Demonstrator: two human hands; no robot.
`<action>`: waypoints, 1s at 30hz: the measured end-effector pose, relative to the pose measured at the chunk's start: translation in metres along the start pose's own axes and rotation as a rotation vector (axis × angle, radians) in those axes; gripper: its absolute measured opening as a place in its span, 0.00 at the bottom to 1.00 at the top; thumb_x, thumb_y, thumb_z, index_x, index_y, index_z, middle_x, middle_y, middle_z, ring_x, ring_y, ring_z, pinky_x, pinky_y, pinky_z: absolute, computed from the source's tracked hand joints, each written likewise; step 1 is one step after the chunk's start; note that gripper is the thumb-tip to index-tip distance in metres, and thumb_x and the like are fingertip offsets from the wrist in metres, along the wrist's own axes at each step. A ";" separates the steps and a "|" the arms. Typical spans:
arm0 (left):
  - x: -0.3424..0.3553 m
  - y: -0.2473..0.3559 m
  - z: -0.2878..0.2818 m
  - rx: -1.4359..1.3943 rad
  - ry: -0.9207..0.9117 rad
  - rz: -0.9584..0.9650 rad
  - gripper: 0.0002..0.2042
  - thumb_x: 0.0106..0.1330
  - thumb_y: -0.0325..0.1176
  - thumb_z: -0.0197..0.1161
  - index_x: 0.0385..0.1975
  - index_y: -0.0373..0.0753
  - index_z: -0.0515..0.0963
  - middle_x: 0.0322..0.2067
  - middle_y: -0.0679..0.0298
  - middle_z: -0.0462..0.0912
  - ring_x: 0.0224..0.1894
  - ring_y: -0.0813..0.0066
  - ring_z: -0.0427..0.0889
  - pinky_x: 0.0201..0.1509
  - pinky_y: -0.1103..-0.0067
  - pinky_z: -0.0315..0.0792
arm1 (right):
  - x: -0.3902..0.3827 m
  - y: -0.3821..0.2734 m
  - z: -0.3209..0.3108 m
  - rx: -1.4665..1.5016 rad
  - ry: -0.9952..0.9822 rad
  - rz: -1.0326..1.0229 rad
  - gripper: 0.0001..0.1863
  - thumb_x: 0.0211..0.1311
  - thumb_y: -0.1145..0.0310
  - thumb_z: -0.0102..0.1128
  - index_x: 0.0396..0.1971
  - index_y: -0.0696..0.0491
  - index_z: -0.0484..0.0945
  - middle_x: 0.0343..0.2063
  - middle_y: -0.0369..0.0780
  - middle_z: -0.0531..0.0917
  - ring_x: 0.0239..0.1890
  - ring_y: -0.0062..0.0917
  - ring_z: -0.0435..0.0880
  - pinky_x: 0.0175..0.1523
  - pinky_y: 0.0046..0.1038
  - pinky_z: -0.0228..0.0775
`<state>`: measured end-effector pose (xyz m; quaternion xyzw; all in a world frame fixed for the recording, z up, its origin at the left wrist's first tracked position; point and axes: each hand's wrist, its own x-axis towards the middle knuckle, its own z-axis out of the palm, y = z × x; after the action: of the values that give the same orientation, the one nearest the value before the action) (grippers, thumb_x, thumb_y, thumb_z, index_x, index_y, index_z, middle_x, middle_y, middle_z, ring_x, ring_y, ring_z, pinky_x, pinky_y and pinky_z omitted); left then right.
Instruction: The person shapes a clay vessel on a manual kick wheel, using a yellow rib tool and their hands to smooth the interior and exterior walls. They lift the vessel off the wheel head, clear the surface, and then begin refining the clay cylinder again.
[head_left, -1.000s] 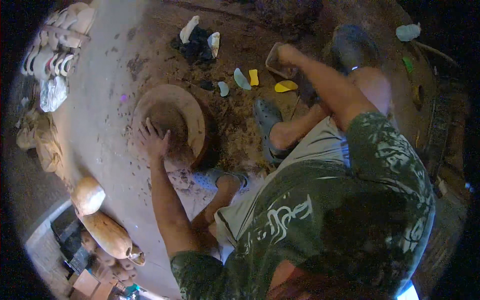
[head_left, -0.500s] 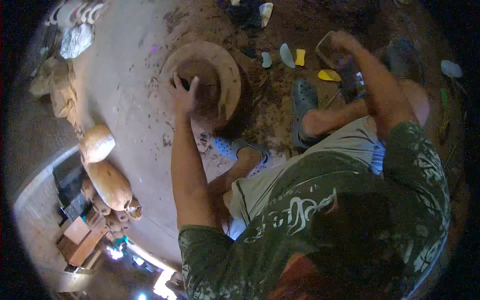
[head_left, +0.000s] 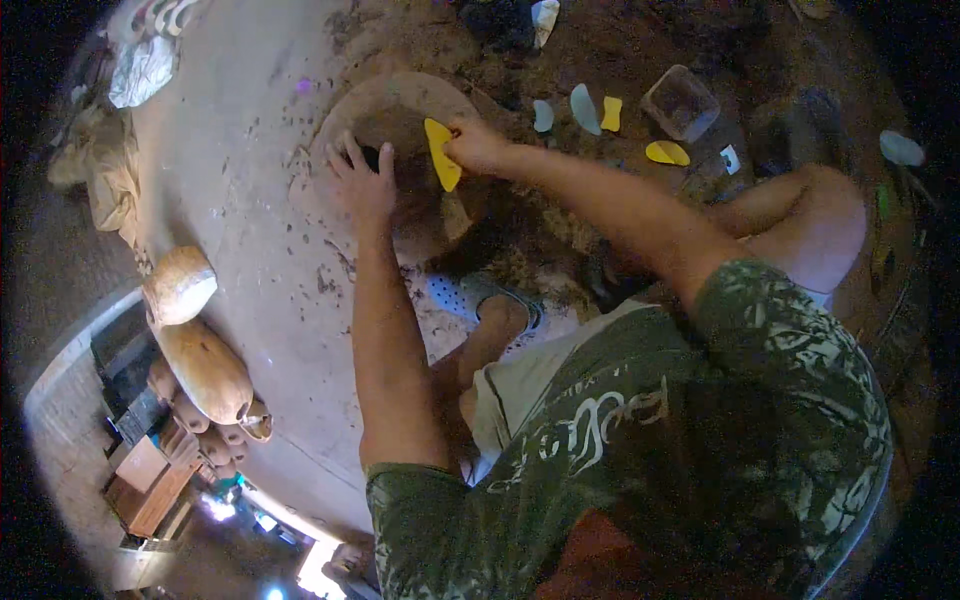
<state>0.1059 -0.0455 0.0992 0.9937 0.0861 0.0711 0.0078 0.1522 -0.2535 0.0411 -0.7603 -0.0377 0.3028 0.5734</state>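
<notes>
My left hand (head_left: 362,178) lies with fingers spread on top of a round brown clay piece (head_left: 415,222), beside a small dark opening (head_left: 372,158). This clay piece sits on a wide round wheel head (head_left: 405,90), whose pale rim curves around it. In my right hand (head_left: 476,147) is a yellow potter's rib (head_left: 441,160), pinched between the fingers and held upright over the right side of the clay. Whether its edge touches the clay I cannot tell.
Right of the wheel lie grey-blue ribs (head_left: 585,108), a yellow rib with scooped sides (head_left: 612,114), an oval yellow rib (head_left: 667,153) and a clear square container (head_left: 682,104). Gourd-like vessels (head_left: 205,370) stand left. A blue clog (head_left: 455,295) is near the wheel.
My right hand has come left from the clear container to the wheel and now holds a yellow potter's rib. My left hand has stayed on the clay.
</notes>
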 end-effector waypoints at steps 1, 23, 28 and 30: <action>0.002 0.000 0.000 0.018 -0.009 0.006 0.39 0.69 0.65 0.51 0.75 0.48 0.58 0.73 0.45 0.55 0.73 0.40 0.57 0.72 0.51 0.57 | 0.008 0.000 0.015 0.010 0.061 0.004 0.19 0.63 0.66 0.61 0.50 0.62 0.77 0.34 0.45 0.84 0.36 0.30 0.84 0.40 0.37 0.75; -0.003 -0.003 0.014 -0.106 0.100 -0.089 0.36 0.67 0.65 0.53 0.71 0.53 0.66 0.71 0.56 0.61 0.70 0.45 0.61 0.64 0.45 0.62 | 0.012 -0.032 0.045 -0.096 0.089 0.084 0.12 0.64 0.70 0.59 0.42 0.61 0.84 0.32 0.47 0.86 0.35 0.34 0.86 0.40 0.38 0.75; -0.004 -0.002 0.009 -0.136 0.066 -0.112 0.34 0.68 0.63 0.54 0.70 0.52 0.66 0.70 0.55 0.62 0.70 0.45 0.62 0.65 0.48 0.63 | 0.008 -0.033 0.049 0.118 0.058 0.075 0.14 0.64 0.71 0.62 0.45 0.62 0.82 0.34 0.42 0.85 0.33 0.27 0.84 0.39 0.33 0.75; 0.000 0.002 0.007 -0.170 0.065 -0.092 0.34 0.68 0.62 0.54 0.70 0.51 0.66 0.70 0.54 0.62 0.70 0.46 0.62 0.66 0.50 0.63 | 0.014 -0.026 0.048 0.221 -0.005 0.057 0.14 0.64 0.71 0.62 0.46 0.62 0.82 0.33 0.41 0.85 0.33 0.25 0.83 0.39 0.31 0.75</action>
<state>0.1067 -0.0471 0.0921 0.9817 0.1253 0.1098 0.0925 0.1471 -0.1981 0.0511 -0.6925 0.0161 0.3235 0.6446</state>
